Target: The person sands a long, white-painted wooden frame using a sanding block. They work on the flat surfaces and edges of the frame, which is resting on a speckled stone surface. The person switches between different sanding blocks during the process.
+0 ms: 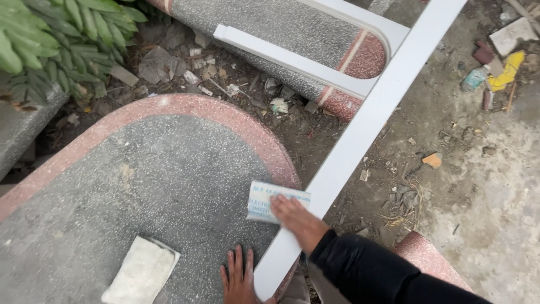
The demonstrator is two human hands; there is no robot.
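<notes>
**Sanding a white frame on a stone desk**

Our right hand (pixel 295 217) presses a folded sheet of sandpaper (pixel 270 201) flat against the white frame bar (pixel 360 135), whose long axis runs from 7 o'clock to 1 o'clock. Our left hand (pixel 239 278), fingers spread and holding nothing, braces on the desk (pixel 140 169) just beside the bar's near end. A white cloth (pixel 140 271) lies at 9 o'clock from it.

White sandpaper sheet (pixel 264 201) flat against long white painted bar (pixel 360 138)
</notes>
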